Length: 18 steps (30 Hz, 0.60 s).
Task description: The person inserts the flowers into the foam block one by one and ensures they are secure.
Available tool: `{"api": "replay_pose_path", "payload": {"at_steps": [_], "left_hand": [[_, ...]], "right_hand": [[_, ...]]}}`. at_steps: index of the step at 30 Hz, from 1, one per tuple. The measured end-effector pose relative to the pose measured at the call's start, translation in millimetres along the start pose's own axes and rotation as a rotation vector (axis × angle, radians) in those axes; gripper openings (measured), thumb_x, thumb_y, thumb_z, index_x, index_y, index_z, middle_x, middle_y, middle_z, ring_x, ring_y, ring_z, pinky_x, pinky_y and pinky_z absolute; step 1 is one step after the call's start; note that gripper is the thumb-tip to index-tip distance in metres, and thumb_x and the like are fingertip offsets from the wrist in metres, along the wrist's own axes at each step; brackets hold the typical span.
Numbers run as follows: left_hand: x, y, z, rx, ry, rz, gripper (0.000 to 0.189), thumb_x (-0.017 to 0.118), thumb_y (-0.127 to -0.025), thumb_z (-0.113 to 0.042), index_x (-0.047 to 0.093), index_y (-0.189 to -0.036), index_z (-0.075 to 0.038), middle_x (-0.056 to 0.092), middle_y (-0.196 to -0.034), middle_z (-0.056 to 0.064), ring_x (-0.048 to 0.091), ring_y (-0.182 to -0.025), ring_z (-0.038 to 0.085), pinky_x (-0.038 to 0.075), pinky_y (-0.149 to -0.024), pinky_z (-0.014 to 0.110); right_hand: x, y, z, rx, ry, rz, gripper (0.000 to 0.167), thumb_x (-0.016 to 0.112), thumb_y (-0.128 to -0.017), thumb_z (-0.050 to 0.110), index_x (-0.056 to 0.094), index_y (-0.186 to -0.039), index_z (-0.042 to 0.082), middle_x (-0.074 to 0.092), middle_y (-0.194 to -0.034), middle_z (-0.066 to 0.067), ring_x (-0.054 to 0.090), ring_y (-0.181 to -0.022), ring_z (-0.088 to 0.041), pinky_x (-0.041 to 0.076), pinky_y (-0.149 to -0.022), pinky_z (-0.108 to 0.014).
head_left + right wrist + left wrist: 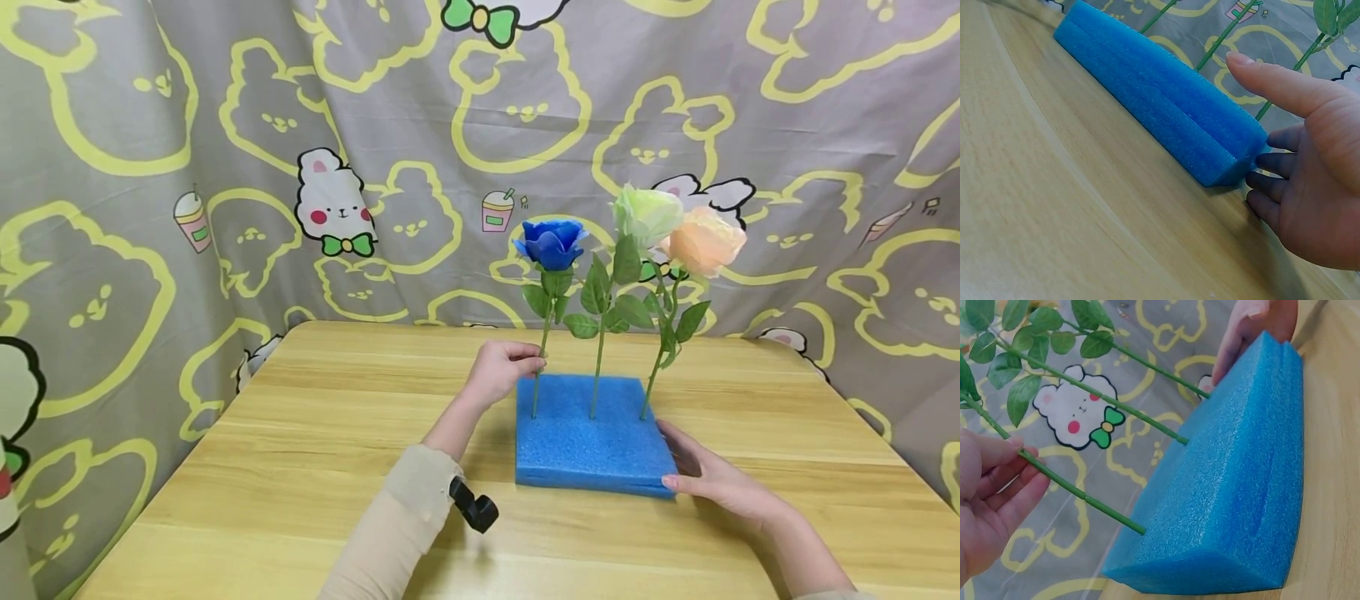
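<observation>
A blue foam block [592,450] lies on the table with three artificial roses standing in it. My left hand [501,371] pinches the stem of the blue rose [553,243] between thumb and fingers, a little above the foam; in the left wrist view that green stem [1063,481] enters the block near one end. The pale green rose [647,215] stands in the middle and the peach rose [705,240] leans to the right. At the block's right side is my right hand [716,479], its fingers fairly straight against the edge and its thumb near the front corner.
The wooden table [337,467] extends around the block. A black curved piece [474,506] sticks out from the left sleeve [420,492]. Behind the table hangs a grey curtain [420,108] with yellow cartoon outlines.
</observation>
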<state>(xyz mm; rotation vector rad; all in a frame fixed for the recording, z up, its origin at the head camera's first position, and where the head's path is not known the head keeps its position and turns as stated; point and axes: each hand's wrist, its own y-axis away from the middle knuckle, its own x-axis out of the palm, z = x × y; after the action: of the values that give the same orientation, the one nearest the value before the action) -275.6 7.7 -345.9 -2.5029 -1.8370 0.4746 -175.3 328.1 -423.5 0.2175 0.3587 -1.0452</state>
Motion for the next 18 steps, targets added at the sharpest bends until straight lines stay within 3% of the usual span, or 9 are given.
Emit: {"api": "replay_pose_path", "payload": {"at_steps": [2,4,18], "left_hand": [[-0.8,-0.1,0.7,0.0,-0.003,0.001,0.021,0.065,-0.087,-0.007,0.068,-0.103,0.005,0.068,-0.097,0.017,0.067,-0.082,0.024,0.054,-0.079,0.036],[-1.7,-0.3,1.4,0.004,-0.009,0.002,0.02,0.064,-0.087,-0.006,0.068,-0.103,0.006,0.068,-0.096,0.017,0.067,-0.081,0.023,0.054,-0.078,0.034],[-1.8,2.2,3.9,0.033,-0.035,0.044,0.02,0.063,-0.087,-0.005,0.068,-0.103,0.008,0.068,-0.096,0.018,0.067,-0.08,0.024,0.054,-0.078,0.036]], "right_hand": [[0.2,-0.4,0.7,-0.015,0.003,0.005,0.075,0.053,-0.093,0.007,0.0,-0.144,-0.009,-0.001,-0.145,-0.037,0.012,-0.132,-0.045,0.031,-0.092,-0.008],[0.5,-0.7,1.7,-0.012,0.0,0.004,0.075,0.053,-0.093,0.007,0.0,-0.144,-0.009,-0.001,-0.146,-0.037,0.007,-0.129,-0.052,0.03,-0.092,-0.008],[1.0,-0.6,0.8,-0.052,0.01,0.005,0.075,0.053,-0.092,0.004,0.001,-0.144,-0.01,0.0,-0.144,-0.038,0.008,-0.125,-0.053,0.031,-0.092,-0.009]]}}
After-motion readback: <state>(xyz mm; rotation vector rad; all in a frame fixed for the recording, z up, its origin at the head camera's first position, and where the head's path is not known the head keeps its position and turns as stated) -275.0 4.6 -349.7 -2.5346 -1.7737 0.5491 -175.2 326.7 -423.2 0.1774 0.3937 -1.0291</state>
